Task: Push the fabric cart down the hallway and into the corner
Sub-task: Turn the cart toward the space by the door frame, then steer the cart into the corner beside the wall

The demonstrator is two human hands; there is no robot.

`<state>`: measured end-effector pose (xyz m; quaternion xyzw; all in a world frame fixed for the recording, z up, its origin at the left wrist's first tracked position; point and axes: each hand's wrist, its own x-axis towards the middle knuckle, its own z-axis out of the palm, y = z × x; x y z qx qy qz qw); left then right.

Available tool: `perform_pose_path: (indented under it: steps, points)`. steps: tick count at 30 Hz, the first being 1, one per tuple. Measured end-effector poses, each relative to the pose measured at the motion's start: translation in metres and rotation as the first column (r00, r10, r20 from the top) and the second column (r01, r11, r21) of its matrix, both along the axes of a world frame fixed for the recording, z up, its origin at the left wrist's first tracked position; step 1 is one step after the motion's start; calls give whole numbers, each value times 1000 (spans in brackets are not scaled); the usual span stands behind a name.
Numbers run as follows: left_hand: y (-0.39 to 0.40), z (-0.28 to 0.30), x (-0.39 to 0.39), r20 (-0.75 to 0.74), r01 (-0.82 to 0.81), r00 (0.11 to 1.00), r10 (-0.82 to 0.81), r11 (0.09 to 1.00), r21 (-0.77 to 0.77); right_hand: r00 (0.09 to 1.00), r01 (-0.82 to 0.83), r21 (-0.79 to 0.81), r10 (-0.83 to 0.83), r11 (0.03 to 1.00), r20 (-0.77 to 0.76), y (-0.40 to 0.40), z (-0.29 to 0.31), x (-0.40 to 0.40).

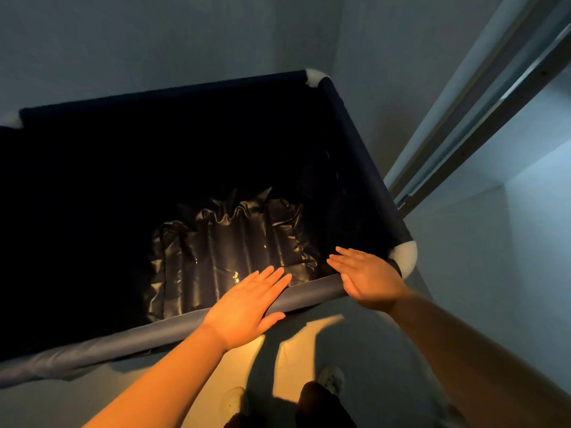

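Observation:
The fabric cart [355, 143] is a large dark navy bin with white corner caps, seen from above. Its far right corner sits close to where two walls meet. A crumpled black plastic sheet [228, 242] lies on its bottom. My left hand [247, 304] rests flat, fingers spread, on the near padded rim [154, 335]. My right hand [367, 276] lies flat on the same rim beside the near right corner cap [404, 254]. Neither hand grips anything.
Grey walls [154, 41] stand behind and to the right of the cart. A metal door frame or rail [482, 106] runs diagonally at the right. My feet in light shoes [332, 378] stand on the lit floor below the rim.

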<state>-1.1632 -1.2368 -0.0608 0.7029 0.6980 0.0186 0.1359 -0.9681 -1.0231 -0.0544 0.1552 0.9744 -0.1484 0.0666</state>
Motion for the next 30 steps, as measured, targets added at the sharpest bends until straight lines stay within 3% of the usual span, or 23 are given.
perform_pose_path:
  steps: [9,19,30]
  points:
    - [78,-2,81,38,-128,991,127,992,21,996,-85,18,84,996,24,104,11,32]
    - [161,-9,138,54,-141,989,139,990,24,979,204,47,-203,978,-17,178,1,68]
    - [201,-7,138,27,-55,998,54,998,39,941,333,30,-334,942,51,208,-1,77]
